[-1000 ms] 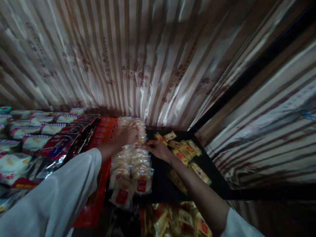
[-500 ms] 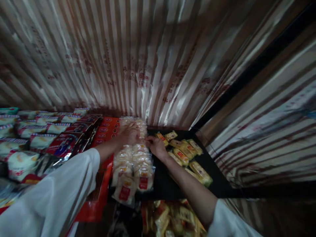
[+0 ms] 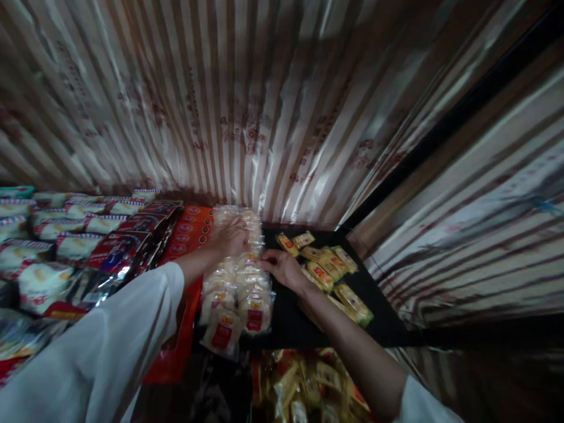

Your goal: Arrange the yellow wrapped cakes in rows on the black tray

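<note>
Two rows of clear packets of pale round crackers (image 3: 255, 302) lie overlapping down the middle, with red and yellow labels at the near end. My left hand (image 3: 231, 235) is over the far part of the rows, its bent fingers closed on a packet there; its fingertips are partly hidden. My right hand (image 3: 284, 269) comes in from the right side of the rows. Its thumb and forefinger are pinched together at the edge of a cracker packet (image 3: 251, 261). Yellow wrapped bars (image 3: 324, 273) lie loose just right of my right hand.
The goods lie on a black surface (image 3: 374, 276). At left are an orange printed sheet (image 3: 187, 232), dark red glossy packs (image 3: 123, 247) and several rows of white packs (image 3: 73, 244). More yellow packets (image 3: 308, 388) sit in front. A striped curtain (image 3: 211, 117) hangs behind.
My right hand has shifted slightly down along the packet edge. My left hand stays over the far packets, nearly unmoved. The view has tilted a little.
</note>
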The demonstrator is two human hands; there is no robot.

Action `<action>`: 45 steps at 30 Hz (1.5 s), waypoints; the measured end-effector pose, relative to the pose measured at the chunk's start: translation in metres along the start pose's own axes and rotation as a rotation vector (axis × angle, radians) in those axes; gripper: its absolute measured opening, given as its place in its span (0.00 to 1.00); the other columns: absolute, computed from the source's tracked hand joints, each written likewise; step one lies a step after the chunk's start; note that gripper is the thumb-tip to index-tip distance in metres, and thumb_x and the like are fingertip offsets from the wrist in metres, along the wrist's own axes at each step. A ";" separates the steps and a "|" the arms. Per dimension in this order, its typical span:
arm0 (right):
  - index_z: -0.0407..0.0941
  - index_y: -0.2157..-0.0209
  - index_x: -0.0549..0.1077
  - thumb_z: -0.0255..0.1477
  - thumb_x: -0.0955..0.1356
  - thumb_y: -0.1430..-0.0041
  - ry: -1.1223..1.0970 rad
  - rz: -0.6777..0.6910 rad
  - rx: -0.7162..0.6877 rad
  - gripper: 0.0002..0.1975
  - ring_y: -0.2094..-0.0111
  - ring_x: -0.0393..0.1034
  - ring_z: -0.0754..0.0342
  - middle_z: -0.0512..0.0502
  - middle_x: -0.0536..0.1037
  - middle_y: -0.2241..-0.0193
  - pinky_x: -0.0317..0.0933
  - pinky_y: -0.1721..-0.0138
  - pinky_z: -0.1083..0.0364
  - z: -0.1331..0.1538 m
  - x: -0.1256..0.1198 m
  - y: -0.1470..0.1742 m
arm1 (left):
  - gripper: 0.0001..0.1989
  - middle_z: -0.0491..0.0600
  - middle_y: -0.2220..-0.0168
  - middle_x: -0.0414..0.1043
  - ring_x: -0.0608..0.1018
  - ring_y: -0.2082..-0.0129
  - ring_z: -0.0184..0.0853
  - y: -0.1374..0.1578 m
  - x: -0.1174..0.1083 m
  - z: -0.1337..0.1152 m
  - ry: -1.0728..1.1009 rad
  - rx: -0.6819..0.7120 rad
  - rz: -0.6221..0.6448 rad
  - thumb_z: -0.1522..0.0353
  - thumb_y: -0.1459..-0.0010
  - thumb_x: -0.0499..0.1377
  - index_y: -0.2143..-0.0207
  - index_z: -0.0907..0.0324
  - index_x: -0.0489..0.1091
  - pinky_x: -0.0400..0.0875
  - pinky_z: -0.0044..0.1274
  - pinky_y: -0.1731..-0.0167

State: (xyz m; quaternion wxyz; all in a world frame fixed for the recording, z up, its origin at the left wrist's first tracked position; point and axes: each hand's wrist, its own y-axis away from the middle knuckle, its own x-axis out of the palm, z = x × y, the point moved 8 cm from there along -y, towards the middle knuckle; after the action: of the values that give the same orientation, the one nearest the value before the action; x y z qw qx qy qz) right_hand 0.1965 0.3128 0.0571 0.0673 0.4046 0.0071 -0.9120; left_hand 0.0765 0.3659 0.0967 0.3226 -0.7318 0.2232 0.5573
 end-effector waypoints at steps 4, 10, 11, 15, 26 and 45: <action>0.45 0.72 0.75 0.40 0.68 0.47 0.025 -0.010 -0.004 0.12 0.74 0.67 0.57 0.52 0.75 0.77 0.55 0.72 0.60 0.003 0.002 -0.002 | 0.07 0.53 0.62 0.71 0.65 0.51 0.41 0.001 -0.003 -0.003 0.021 -0.001 0.002 0.65 0.50 0.62 0.74 0.61 0.73 0.57 0.35 0.45; 0.46 0.71 0.74 0.35 0.64 0.43 0.103 -0.126 -0.040 0.10 0.72 0.68 0.55 0.50 0.76 0.73 0.56 0.70 0.59 0.009 -0.001 -0.005 | 0.15 0.51 0.61 0.71 0.66 0.50 0.41 0.004 -0.010 -0.001 0.078 -0.009 -0.014 0.56 0.51 0.62 0.72 0.60 0.73 0.56 0.36 0.44; 0.46 0.70 0.74 0.35 0.63 0.42 0.106 -0.150 -0.032 0.10 0.72 0.69 0.55 0.49 0.76 0.73 0.57 0.70 0.58 0.009 -0.002 -0.005 | 0.17 0.52 0.60 0.71 0.66 0.49 0.42 0.005 -0.009 -0.002 0.073 -0.005 -0.004 0.55 0.53 0.63 0.70 0.60 0.73 0.56 0.37 0.44; 0.45 0.68 0.73 0.36 0.62 0.41 0.120 -0.212 0.001 0.12 0.69 0.69 0.54 0.47 0.77 0.70 0.58 0.68 0.58 0.009 -0.006 -0.001 | 0.20 0.55 0.56 0.69 0.64 0.46 0.45 0.008 -0.005 -0.007 0.016 -0.005 0.047 0.56 0.54 0.64 0.66 0.62 0.72 0.55 0.37 0.42; 0.45 0.70 0.75 0.37 0.67 0.47 -0.057 0.023 0.012 0.11 0.71 0.69 0.57 0.51 0.77 0.73 0.58 0.69 0.59 -0.010 0.001 0.021 | 0.19 0.56 0.56 0.69 0.63 0.45 0.47 0.008 -0.003 -0.009 -0.005 -0.031 0.063 0.58 0.56 0.65 0.66 0.63 0.71 0.54 0.38 0.42; 0.45 0.73 0.73 0.46 0.62 0.44 0.041 -0.151 0.124 0.19 0.75 0.66 0.56 0.50 0.73 0.78 0.54 0.74 0.59 -0.015 -0.006 0.028 | 0.23 0.57 0.45 0.64 0.55 0.38 0.49 0.017 0.003 -0.019 -0.027 -0.026 0.141 0.57 0.55 0.64 0.60 0.62 0.71 0.52 0.39 0.40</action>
State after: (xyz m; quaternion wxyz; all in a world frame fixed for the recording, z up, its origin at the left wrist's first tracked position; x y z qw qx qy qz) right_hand 0.2148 0.2866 0.0524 -0.0272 0.4247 -0.0175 -0.9047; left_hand 0.0784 0.3403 0.0929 0.2762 -0.7108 0.2626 0.5911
